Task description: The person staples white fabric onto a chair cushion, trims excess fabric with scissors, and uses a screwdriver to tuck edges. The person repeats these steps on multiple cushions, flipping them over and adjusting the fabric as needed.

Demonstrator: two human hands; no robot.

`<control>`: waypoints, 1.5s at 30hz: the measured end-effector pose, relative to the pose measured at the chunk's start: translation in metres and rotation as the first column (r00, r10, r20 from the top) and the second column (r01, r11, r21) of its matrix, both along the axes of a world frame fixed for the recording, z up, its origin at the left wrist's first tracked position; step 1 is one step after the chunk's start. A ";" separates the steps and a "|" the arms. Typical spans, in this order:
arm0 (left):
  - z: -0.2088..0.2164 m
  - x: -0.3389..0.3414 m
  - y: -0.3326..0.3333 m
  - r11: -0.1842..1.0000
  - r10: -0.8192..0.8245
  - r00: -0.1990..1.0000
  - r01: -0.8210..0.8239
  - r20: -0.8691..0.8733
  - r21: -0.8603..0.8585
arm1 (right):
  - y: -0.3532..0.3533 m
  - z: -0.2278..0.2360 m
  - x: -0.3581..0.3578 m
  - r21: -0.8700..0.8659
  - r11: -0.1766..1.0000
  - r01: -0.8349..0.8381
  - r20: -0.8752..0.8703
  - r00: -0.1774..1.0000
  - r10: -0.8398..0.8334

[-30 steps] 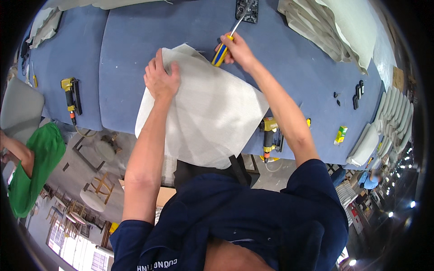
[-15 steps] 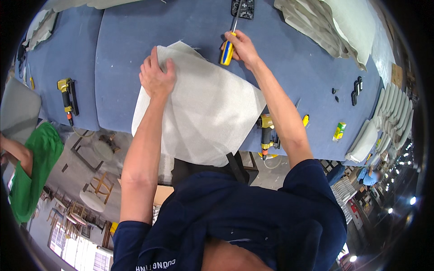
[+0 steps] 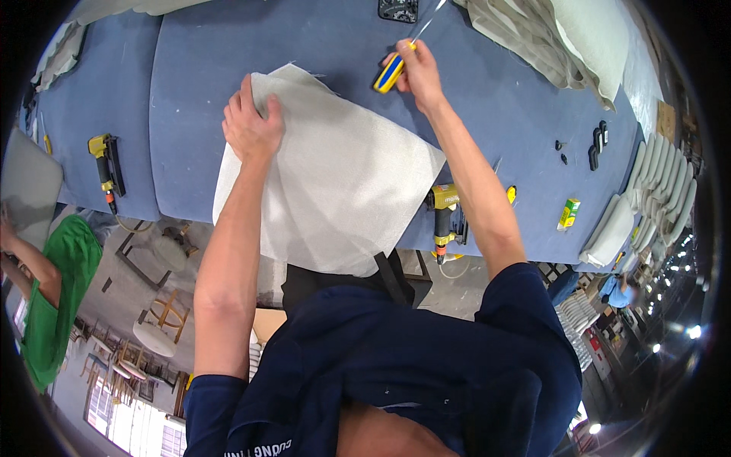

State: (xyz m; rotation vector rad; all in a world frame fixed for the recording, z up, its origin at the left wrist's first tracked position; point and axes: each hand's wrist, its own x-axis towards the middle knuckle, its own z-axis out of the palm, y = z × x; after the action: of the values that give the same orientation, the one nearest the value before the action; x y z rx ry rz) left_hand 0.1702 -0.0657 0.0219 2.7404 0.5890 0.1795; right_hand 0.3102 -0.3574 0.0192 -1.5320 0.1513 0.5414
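Note:
A white sheet of fabric (image 3: 343, 175) lies on the blue padded table (image 3: 198, 68) and hangs over its near edge. My left hand (image 3: 251, 122) rests flat on the sheet's far left corner. My right hand (image 3: 415, 72) is past the sheet's far edge and grips a screwdriver (image 3: 390, 72) with a blue and yellow handle. Its metal shaft points away toward a dark flat object (image 3: 398, 9) at the table's far side.
A yellow power stapler (image 3: 103, 164) lies at the left of the table, another yellow tool (image 3: 444, 213) at the near edge by my right arm. Folded grey fabric (image 3: 548, 38) sits far right, black clips (image 3: 598, 145) and a small green box (image 3: 568, 213) further right. A person in green (image 3: 53, 297) stands lower left.
My right hand has carried the screwdriver further from me, off the sheet and over the bare table. My left hand stays on the sheet's corner.

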 end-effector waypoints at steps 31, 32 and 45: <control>0.005 0.002 -0.003 1.000 0.007 1.000 -0.007 -0.025 0.009 | -0.026 -0.001 -0.048 -0.034 0.999 0.042 -0.129 0.991 -0.046; 0.004 0.002 -0.003 1.000 0.005 1.000 -0.005 -0.014 0.010 | -0.032 -0.006 -0.046 0.048 0.998 0.030 -0.205 0.979 -0.020; 0.001 -0.001 -0.001 1.000 0.003 1.000 -0.002 -0.027 0.026 | -0.056 0.012 -0.056 0.043 0.999 0.010 -0.286 0.958 0.003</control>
State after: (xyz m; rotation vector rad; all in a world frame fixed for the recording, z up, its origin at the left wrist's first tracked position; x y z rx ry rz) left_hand 0.1691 -0.0667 0.0232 2.7711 0.6017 0.1512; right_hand 0.2540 -0.4130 0.0313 -1.4041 0.3623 0.7583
